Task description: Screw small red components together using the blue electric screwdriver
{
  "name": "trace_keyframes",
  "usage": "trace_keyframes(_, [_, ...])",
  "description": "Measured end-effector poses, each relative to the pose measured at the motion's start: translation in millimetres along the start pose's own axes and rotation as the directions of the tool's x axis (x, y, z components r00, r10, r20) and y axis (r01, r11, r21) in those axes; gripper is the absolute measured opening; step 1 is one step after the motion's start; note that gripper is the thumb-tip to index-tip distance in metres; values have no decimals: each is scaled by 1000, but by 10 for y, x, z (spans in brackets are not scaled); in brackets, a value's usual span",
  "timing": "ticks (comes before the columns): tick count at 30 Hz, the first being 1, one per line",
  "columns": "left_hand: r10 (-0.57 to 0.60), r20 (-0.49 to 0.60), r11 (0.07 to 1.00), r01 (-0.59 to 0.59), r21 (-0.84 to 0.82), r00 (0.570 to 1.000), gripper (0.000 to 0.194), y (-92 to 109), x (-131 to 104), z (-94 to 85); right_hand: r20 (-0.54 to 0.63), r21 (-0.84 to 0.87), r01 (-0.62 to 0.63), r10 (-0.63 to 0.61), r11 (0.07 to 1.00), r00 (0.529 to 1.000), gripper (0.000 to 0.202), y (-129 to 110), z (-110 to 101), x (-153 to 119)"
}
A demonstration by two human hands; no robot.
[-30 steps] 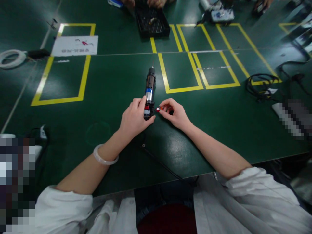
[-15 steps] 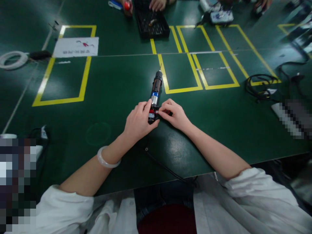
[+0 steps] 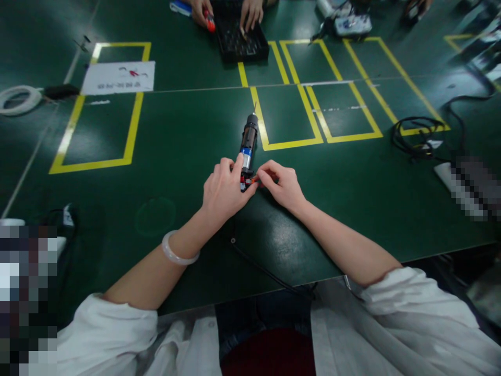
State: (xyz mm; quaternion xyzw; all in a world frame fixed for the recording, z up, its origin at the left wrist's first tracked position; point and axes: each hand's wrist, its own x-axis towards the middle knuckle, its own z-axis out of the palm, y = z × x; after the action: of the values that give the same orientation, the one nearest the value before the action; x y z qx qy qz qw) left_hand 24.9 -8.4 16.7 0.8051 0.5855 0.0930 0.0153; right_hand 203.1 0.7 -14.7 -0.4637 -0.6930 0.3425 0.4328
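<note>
A slim cylindrical tool [image 3: 248, 142], black with a blue and silver band, lies on the green table [image 3: 176, 156] with its tip pointing away from me. My left hand [image 3: 225, 189] grips its near end, where red and black parts show. My right hand [image 3: 281, 183] pinches a small red-orange piece [image 3: 255, 179] and presses it against that same end. A white bangle [image 3: 178, 251] sits on my left wrist. A thin black cable [image 3: 266, 269] runs from under my hands toward the table's near edge.
Yellow tape rectangles [image 3: 291, 117] mark the table. A black parts tray [image 3: 240, 42] stands at the far edge, where another person's hands [image 3: 250, 11] reach into it. A white label sheet [image 3: 119, 77] lies far left, a coiled black cable [image 3: 417, 133] at right.
The tool has shifted slightly right and tilted. My right hand has brought the small red piece from a short gap up against the tool's near end. The other person's hands have moved into the tray.
</note>
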Motion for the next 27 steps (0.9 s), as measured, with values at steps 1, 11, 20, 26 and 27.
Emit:
trace_keyframes(1, [-7, -1, 1000, 7, 2, 1000, 75, 0, 5, -2, 7, 24, -14, 14, 1000, 1000, 19, 11, 5, 1])
trace_keyframes(11, [-52, 18, 996, 51, 72, 998, 75, -476, 20, -84, 46, 164, -52, 45, 985, 998, 12, 136, 28, 45])
trace_keyframes(20, [-392, 55, 920, 389, 58, 919, 76, -1566, 60, -320, 79, 177, -83, 70, 981, 994, 13, 169, 31, 52])
trace_keyframes(26, [-557, 3, 829, 556, -52, 831, 85, -2142, 5, -406, 98, 166, -84, 68, 982, 993, 13, 169, 28, 59])
trace_keyframes(27, [-577, -16, 815, 576, -61, 816, 86, -2210, -6, -405, 100, 169, -80, 64, 982, 993, 13, 171, 28, 61])
